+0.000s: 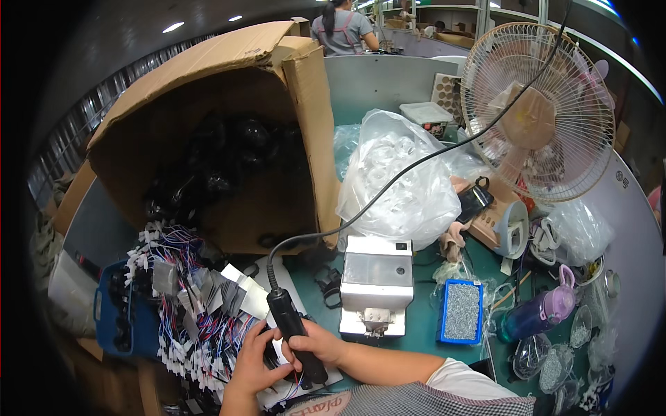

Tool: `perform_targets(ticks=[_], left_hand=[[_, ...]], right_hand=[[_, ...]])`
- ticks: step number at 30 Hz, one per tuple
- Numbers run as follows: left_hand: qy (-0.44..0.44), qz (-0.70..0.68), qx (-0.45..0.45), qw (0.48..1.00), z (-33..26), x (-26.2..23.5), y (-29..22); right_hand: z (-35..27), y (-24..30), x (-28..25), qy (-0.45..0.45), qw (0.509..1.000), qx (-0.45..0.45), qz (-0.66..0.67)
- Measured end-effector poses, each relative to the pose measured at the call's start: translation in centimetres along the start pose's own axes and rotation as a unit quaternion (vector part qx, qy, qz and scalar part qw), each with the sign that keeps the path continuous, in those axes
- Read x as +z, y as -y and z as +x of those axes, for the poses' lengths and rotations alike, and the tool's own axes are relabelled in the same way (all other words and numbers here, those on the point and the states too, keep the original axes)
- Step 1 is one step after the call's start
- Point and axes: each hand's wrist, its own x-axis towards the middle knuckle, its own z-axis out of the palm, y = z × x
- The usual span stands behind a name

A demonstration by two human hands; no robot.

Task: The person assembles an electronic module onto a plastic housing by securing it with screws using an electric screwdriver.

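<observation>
A black electric screwdriver (284,313) slants down in front of me, its cable leaving the top end. My right hand (320,345) is closed around its body, thumb across the front. My left hand (255,362) is beside it at the left, fingers curled in close to the tool; whatever they hold is hidden. A few thin coloured wires (299,378) show under the hands. Left of my hands lies a heap of wire bundles (194,326) with white connectors and flat silvery pieces. Beneath my hands is a pale board (286,272).
A big open carton (314,139) holds black parts. A silver box-shaped machine (377,277) stands right of my hands, near a blue tray (460,340) of small screws. Behind are a clear plastic bag (395,180) and a fan (534,114). A purple bottle (541,312) lies at right. Another person (345,29) works farther back.
</observation>
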Motion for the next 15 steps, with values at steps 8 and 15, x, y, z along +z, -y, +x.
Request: perform_targets(ticks=[8,15], left_hand=[[0.026,0.0,0.013,1.0,-0.3,0.1,0.3],[0.001,0.019,0.017,1.0,-0.6,0.6,0.6]], right_hand=[[-0.5,0.0,1.3,-0.029,0.999,-0.006,-0.02],[-4.4,4.1,4.9,-0.019,0.994,-0.099,-0.046]])
